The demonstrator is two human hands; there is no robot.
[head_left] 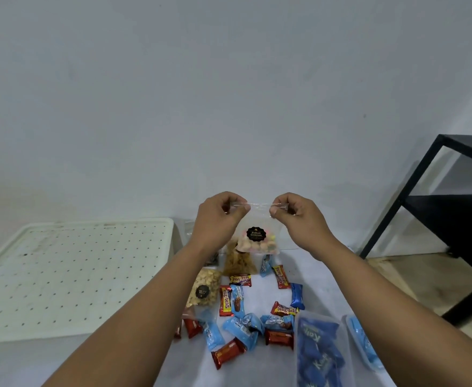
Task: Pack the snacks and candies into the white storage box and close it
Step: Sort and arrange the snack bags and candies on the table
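I hold a clear zip bag of small biscuits (258, 238) with a black round label up in the air above the table. My left hand (219, 219) pinches its top left corner and my right hand (299, 219) pinches its top right corner. Below lie two other clear bags, one of pale nuts (204, 287) and one of golden chips (239, 261). Several red and blue wrapped candy bars (243, 317) are scattered on the white table. The white storage box (70, 277) with a dotted top surface stands at the left.
A clear container of blue candy packs (320, 356) stands at the near right, with another clear blue-filled container (363, 342) beside it. A black metal shelf frame (436, 208) stands at the right against the wall.
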